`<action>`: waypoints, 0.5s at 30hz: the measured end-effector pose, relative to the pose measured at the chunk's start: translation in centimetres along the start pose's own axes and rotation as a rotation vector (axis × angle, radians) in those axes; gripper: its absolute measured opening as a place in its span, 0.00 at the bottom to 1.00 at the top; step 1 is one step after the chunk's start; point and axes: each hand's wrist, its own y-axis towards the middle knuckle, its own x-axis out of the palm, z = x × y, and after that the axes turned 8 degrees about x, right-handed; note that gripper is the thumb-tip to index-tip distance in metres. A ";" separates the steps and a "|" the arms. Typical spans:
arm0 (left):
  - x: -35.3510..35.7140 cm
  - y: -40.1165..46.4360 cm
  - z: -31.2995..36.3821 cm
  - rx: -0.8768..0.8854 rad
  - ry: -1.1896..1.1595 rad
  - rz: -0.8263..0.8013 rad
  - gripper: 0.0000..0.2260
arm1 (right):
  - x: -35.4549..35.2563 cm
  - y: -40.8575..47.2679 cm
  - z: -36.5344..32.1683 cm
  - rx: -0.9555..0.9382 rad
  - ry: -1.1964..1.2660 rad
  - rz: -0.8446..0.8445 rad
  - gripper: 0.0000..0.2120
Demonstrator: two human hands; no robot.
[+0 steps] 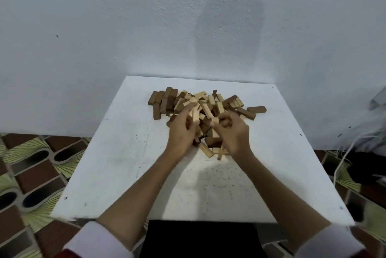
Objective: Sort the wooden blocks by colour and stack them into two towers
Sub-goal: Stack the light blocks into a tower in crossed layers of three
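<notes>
Hands | left hand (182,130) grips pale block (195,114) | right hand (231,132) pinches pale block (215,121)

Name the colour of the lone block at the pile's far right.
Dark brown; the lone block shows best in the head view.

hands (206,132) motion-blurred, their fingertips lost among the blocks (200,107), sleeves (98,241) cut off at bottom edge

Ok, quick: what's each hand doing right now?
Left hand: holding a light block over the pile.
Right hand: fingers curled round another light block.
</notes>
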 end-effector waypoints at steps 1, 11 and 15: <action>0.3 -1.8 -0.3 0.026 0.002 -0.042 0.16 | -0.1 -1.7 1.0 -0.014 -0.039 -0.015 0.09; 1.0 -9.9 -2.9 0.066 0.267 -0.415 0.25 | 1.1 -7.9 7.7 -0.005 -0.270 -0.020 0.09; 0.4 -9.4 -3.2 0.014 0.325 -0.395 0.26 | 0.9 -7.1 7.5 -0.036 -0.245 0.077 0.08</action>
